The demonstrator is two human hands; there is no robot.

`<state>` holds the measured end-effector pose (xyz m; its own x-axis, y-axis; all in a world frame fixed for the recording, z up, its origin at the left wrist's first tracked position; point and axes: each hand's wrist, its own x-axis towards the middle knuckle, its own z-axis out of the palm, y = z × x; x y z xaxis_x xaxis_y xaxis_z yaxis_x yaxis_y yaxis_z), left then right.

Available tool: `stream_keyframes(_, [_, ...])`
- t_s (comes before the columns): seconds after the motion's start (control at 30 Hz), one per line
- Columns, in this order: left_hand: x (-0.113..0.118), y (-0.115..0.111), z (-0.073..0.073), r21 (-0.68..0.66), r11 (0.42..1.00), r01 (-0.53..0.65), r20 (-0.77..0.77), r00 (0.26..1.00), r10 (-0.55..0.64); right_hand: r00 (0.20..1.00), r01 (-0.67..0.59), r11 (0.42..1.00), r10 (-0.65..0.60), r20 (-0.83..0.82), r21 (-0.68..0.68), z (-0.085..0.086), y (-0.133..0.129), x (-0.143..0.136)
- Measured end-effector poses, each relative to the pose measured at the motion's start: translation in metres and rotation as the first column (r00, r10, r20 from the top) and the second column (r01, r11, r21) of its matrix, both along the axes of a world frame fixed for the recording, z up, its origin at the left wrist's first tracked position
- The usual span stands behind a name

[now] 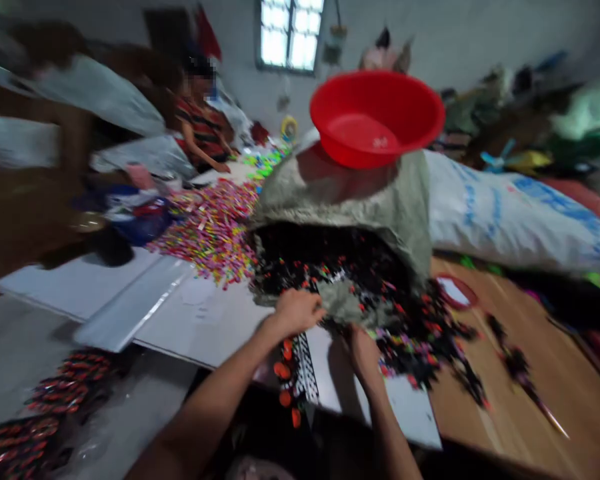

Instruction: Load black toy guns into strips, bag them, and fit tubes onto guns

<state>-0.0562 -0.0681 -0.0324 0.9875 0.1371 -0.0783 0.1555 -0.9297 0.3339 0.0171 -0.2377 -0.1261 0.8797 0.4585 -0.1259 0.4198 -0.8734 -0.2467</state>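
Note:
A grey-green woven sack [300, 193] lies on its side, its mouth facing me. Many small black pieces with orange parts [330, 257] fill the opening and spill out to the right. My left hand [299, 312] is closed at the lower lip of the sack. Lower and to the right, my right hand [364, 350] is also closed at this loose cloth, its fingertips partly hidden. Below my left hand is a black-and-white checkered strip [306, 370] beside several orange round pieces [283, 371].
A red basin [375, 123] rests on the sack. Colourful small pieces [210, 230] are heaped on the white table [220, 320] at the left. A person [203, 127] sits beyond them. White sacks [520, 207] lie at the right, behind brown cardboard [545, 333]. Dark bundles [55, 393] are at lower left.

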Motion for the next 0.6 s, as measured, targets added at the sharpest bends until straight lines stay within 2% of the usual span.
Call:
stream_keyframes(0.07, [0.004,0.003,-0.005,0.004,1.000,-0.003,-0.038,0.999,0.003,0.998,0.037,0.998,-0.040,-0.054,-0.043,-0.001,0.001,-0.001])
stream_keyframes(0.2, [0.004,0.004,-0.009,0.022,1.000,-0.011,-0.060,0.998,0.012,0.997,0.077,0.993,-0.074,-0.032,0.088,0.000,-0.016,0.002])
stream_keyframes(0.27, [0.003,0.003,-0.009,0.020,1.000,-0.002,-0.069,0.998,0.004,0.994,0.107,0.990,-0.107,-0.006,0.090,0.001,-0.029,0.003])
stream_keyframes(0.33, [0.004,0.002,-0.009,0.014,1.000,-0.008,-0.065,0.998,0.009,0.997,0.077,0.995,-0.078,0.009,0.066,0.000,-0.034,0.002])
stream_keyframes(0.4, [0.005,0.001,-0.008,-0.004,1.000,-0.026,-0.050,0.998,0.026,0.999,-0.008,0.998,0.006,0.033,0.061,-0.003,-0.022,-0.001])
stream_keyframes(0.5, [0.002,-0.004,-0.003,-0.008,0.998,-0.061,-0.021,0.998,0.061,0.983,-0.161,0.985,0.154,0.095,0.066,-0.011,0.018,-0.009])
stream_keyframes(0.57, [0.000,-0.006,-0.001,0.001,0.998,-0.070,-0.017,0.997,0.070,0.963,-0.238,0.966,0.222,0.152,0.099,-0.017,0.044,-0.011])
stream_keyframes(0.6, [0.001,-0.007,-0.001,-0.039,0.998,-0.049,-0.028,0.998,0.048,0.955,-0.257,0.959,0.232,0.183,0.121,-0.021,0.054,-0.009])
